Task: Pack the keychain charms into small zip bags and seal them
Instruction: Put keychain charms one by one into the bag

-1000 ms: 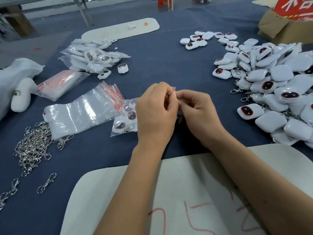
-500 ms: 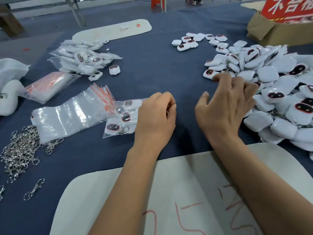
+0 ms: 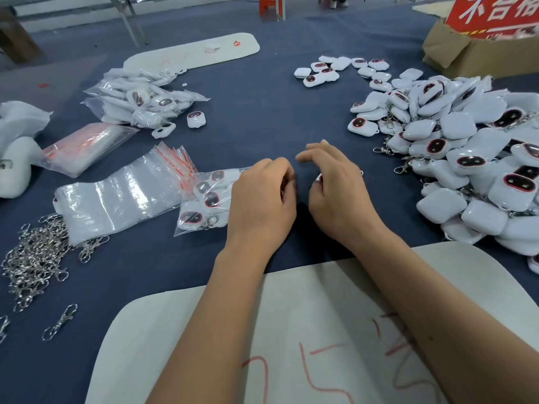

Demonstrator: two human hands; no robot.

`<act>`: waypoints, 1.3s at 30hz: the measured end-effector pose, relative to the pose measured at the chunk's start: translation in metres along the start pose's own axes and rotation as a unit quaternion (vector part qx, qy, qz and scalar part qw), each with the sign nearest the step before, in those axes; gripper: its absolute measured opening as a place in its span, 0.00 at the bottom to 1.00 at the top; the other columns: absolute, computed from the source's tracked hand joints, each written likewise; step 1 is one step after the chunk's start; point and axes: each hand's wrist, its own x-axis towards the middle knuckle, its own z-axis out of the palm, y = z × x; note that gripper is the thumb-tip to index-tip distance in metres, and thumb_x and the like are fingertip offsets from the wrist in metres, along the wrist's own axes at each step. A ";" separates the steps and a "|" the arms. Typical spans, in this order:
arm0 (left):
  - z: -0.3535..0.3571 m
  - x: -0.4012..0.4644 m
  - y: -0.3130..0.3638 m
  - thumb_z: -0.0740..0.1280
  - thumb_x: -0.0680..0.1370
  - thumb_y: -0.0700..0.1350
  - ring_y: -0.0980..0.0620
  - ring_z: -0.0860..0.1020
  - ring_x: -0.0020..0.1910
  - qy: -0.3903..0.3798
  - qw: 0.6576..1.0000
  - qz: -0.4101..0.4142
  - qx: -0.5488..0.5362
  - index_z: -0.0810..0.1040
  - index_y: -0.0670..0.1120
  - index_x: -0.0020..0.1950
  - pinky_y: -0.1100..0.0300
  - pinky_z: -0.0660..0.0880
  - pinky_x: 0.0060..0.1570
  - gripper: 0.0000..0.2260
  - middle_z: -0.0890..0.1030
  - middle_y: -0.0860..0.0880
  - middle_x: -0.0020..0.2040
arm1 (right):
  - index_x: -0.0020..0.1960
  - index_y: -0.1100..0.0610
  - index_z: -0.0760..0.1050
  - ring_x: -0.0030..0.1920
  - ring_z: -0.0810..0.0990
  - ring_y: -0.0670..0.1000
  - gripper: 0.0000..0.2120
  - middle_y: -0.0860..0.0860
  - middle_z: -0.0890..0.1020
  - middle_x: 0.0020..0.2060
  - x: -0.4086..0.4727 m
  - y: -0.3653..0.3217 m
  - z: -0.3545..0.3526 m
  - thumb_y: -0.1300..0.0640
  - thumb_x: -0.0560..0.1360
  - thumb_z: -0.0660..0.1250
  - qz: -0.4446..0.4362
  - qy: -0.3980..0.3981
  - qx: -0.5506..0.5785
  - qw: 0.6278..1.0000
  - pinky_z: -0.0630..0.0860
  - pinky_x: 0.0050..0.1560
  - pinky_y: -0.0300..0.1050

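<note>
A: From the head camera, we see our left hand [image 3: 262, 199] on the blue counter [image 3: 256, 118], fingers curled under over the right edge of a filled bag [image 3: 204, 199]. Whether that grip pinches the bag's edge, we cannot tell; the fingertips are hidden under the hand.

B: And our right hand [image 3: 338, 188]?

A: Just to the right of the left one, nearly touching it. Thumb and forefinger stick out loose, the other fingers curl round a white charm [image 3: 319, 177]; only a sliver of it shows under the palm.

B: Where do the rest of the charms lie?

A: The big pile of charms [image 3: 466, 153] sits to the right of the right grip, with a smaller cluster [image 3: 341, 70] further off, beyond both hands. The filled bag, with several charms and a clasp inside, lies to the left of the left grip, partly under it.

B: And the empty bags?

A: A stack of empty bags [image 3: 122, 196] with red zip strips lies further left, touching the filled one. Beyond it we see a heap of packed bags [image 3: 143, 103]. A tangle of metal clasps [image 3: 35, 258] lies to the near left. Under our forearms is a pale board [image 3: 306, 330] with red marks, and a cardboard box [image 3: 478, 51] stands far right.
</note>
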 end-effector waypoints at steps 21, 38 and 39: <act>-0.004 0.002 -0.005 0.66 0.81 0.49 0.51 0.78 0.40 0.011 0.998 -0.040 -0.041 0.82 0.47 0.47 0.50 0.74 0.44 0.08 0.82 0.52 0.42 | 0.66 0.54 0.81 0.52 0.82 0.51 0.15 0.52 0.83 0.51 0.009 0.006 0.008 0.65 0.82 0.66 0.073 0.028 0.333 0.940 0.79 0.65 0.59; -0.010 0.006 -0.002 0.74 0.77 0.42 0.58 0.82 0.40 0.084 0.963 -0.127 -0.220 0.83 0.48 0.52 0.67 0.78 0.42 0.06 0.84 0.56 0.43 | 0.53 0.57 0.85 0.44 0.85 0.51 0.06 0.52 0.87 0.43 0.009 0.007 0.011 0.64 0.80 0.70 0.044 0.000 0.361 0.932 0.85 0.47 0.49; -0.010 0.006 -0.003 0.75 0.77 0.43 0.57 0.82 0.40 0.085 0.963 -0.128 -0.223 0.83 0.48 0.52 0.66 0.78 0.42 0.05 0.85 0.56 0.43 | 0.53 0.57 0.85 0.45 0.86 0.53 0.06 0.53 0.87 0.44 0.009 0.007 0.011 0.64 0.80 0.70 0.045 -0.001 0.366 0.930 0.85 0.48 0.50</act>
